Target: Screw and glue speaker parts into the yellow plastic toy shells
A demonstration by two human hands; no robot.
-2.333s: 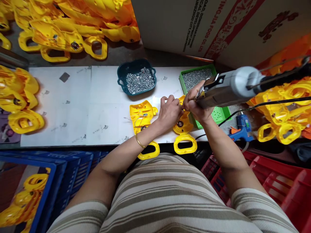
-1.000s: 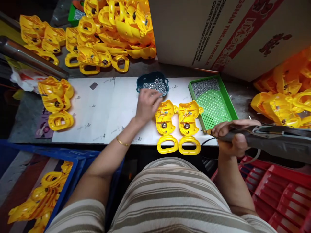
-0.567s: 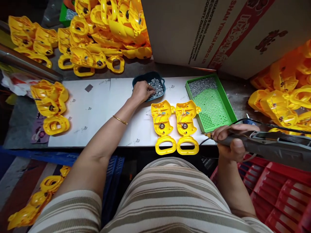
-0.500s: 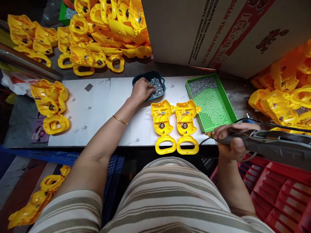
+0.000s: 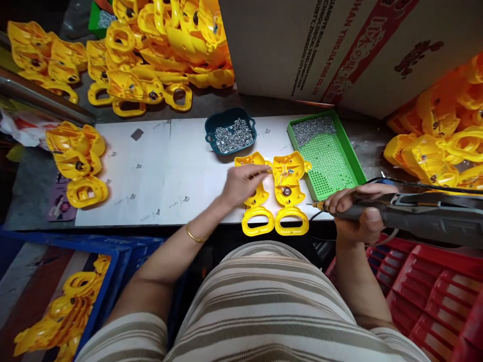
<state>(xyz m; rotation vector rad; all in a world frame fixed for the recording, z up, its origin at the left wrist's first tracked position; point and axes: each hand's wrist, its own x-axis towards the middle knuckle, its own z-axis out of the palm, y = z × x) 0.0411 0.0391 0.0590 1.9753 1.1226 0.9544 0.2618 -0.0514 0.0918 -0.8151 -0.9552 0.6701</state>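
Observation:
My left hand (image 5: 245, 184) is over the left of two yellow plastic toy shells (image 5: 260, 196), partly covering it. Its thumb and fingertips are pinched together near the shell's right edge; whatever is between them is too small to see. Right beside lies the second yellow shell (image 5: 294, 193), open side up, with thin wires, a small board and a round metal part inside. My right hand (image 5: 356, 211) is wrapped round a dark electric screwdriver (image 5: 415, 219), its bit pointing left toward that shell. Behind the shells is a dark teal bowl (image 5: 211, 143) of small metal screws (image 5: 233, 138).
A green perforated tray (image 5: 352, 163) with screws stands right of the bowl. Yellow shells (image 5: 166, 55) are piled at the back left, more (image 5: 433, 146) at right. A large carton (image 5: 302, 45) stands behind. Blue (image 5: 109, 281) and red crates (image 5: 426, 291) flank me below the table.
My left hand has left the screw bowl and moved toward me and right, over the left shell, fingers pinched. My right hand with the screwdriver stays nearly in place.

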